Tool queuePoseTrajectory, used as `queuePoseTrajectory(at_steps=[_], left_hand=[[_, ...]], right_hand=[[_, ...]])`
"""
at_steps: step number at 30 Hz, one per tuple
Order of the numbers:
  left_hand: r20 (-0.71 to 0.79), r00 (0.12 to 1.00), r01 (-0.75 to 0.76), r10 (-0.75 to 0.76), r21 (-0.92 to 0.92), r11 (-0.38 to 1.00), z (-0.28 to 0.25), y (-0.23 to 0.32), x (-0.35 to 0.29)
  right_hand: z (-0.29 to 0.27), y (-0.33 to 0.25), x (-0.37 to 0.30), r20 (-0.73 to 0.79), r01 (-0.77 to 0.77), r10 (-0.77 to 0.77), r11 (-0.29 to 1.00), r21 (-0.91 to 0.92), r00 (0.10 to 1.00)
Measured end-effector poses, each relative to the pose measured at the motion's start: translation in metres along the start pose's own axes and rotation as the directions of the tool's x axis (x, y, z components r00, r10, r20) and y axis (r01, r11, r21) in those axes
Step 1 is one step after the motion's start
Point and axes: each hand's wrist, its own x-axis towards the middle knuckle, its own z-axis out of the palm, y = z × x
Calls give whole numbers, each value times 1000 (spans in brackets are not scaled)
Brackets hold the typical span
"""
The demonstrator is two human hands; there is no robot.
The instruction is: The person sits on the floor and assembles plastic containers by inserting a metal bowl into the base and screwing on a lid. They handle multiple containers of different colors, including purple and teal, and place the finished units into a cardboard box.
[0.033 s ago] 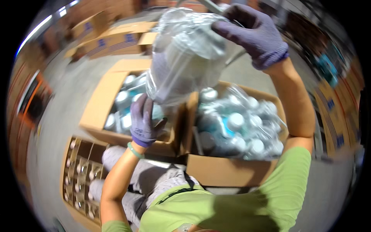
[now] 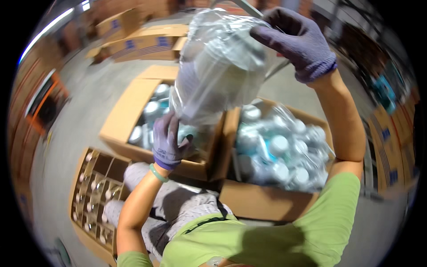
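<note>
Okay, bag point(image 2: 222, 66) is clear plastic, held up in front of the person, above the two open cartons. Right hand point(image 2: 307, 42) pinches its upper right edge, thumb and fingers closed on the film. Left hand point(image 2: 168, 144) is at its lower left corner, fingers up, thumb spread; can't tell if it grips. Some pale shape shows through the film, unclear. Left carton point(image 2: 122, 104) holds white-capped bottles point(image 2: 152, 109); right carton point(image 2: 267, 201) holds more, plastic-wrapped. Divided box point(image 2: 94, 244) with small bottles sits lower left, beside the knees.
</note>
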Motion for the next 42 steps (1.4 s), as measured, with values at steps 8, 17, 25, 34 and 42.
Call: queuePoseTrajectory(at_steps=[8, 17, 25, 34, 42], left_hand=[[-222, 961, 226, -167, 274, 935, -164, -94, -107], [68, 633, 679, -772, 430, 595, -229, -39, -301], [738, 183, 467, -650, 516, 718, -156, 19, -389], [911, -35, 319, -411, 400, 859, -118, -8, -372], [728, 120, 876, -675, 242, 417, -242, 12, -219]], right_hand=[[186, -85, 108, 352, 176, -322, 905, 387, 879], [411, -151, 146, 719, -63, -431, 834, 548, 546], [470, -194, 180, 754, 49, -386, 903, 427, 532], [444, -256, 192, 541, 149, -578, 756, 638, 611], [434, -265, 195, 507, 164, -646, 695, 700, 571]])
